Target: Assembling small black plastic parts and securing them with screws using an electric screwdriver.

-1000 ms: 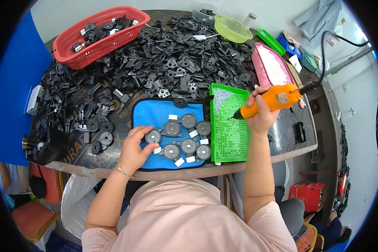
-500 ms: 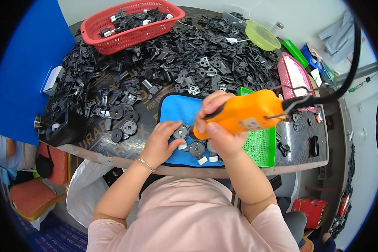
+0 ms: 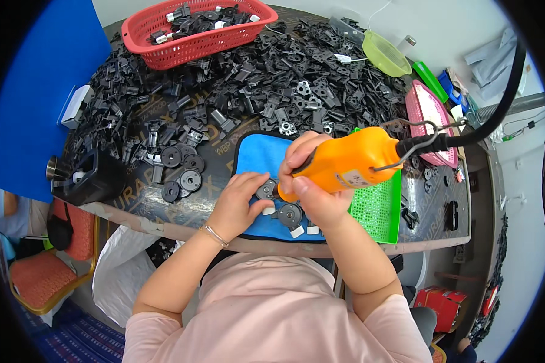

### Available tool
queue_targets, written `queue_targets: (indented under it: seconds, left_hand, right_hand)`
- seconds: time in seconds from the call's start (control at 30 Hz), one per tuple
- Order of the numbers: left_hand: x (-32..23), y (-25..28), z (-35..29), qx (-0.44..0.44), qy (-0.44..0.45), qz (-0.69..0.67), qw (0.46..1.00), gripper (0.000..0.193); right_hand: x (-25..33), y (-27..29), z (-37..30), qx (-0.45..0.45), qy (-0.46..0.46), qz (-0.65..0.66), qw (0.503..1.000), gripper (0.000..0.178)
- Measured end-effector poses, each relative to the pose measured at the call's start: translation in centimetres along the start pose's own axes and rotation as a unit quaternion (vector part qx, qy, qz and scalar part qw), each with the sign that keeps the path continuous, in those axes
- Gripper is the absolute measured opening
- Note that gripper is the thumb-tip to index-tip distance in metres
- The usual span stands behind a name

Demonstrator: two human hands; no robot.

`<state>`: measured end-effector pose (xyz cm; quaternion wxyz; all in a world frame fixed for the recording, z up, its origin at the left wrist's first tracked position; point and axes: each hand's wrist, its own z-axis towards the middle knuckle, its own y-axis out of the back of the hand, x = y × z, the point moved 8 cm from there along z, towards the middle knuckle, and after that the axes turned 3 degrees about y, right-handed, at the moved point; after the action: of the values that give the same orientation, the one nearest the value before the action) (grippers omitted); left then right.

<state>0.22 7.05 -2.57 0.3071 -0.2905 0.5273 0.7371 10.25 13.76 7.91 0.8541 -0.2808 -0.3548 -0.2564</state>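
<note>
My right hand (image 3: 316, 190) is wrapped round an orange electric screwdriver (image 3: 352, 158) with a black cable. Its nose tilts down to the left and meets a black disc-shaped part (image 3: 266, 189) on the blue cloth (image 3: 254, 153). My left hand (image 3: 237, 202) grips that part from the left, fingers over its far edge and thumb at its near side by a white piece. The exact contact of the tip is hidden by the nose. Beside it on the cloth lies another black round part (image 3: 290, 214) with a white connector, and a further one is partly covered by my right hand.
A green perforated tray (image 3: 378, 212) stands right of the cloth. Heaped black plastic parts (image 3: 236, 91) spread across the table behind. A red basket (image 3: 200, 51) is at the back, a pink basket (image 3: 430, 115) at the right. Loose black discs (image 3: 191, 180) and a black holder (image 3: 94, 179) lie left.
The screwdriver's nose has shifted slightly left onto the part under my left hand. The whole view has moved a little; both grips stay the same.
</note>
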Motion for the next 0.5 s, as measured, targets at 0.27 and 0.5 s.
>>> queue_targets:
  seconds: [0.27, 0.5]
  left_hand:
    - [0.3, -0.1, -0.1, 0.0, -0.001, -0.003, 1.0, 0.05]
    - [0.2, -0.4, 0.2, 0.018, 0.008, -0.006, 1.0, 0.047]
  right_hand:
    - [-1.8, -0.5, -0.6, 0.02, -0.072, 0.023, 0.997, 0.02]
    - [-1.1, -0.6, 0.8, 0.083, -0.074, 0.061, 0.992, 0.026]
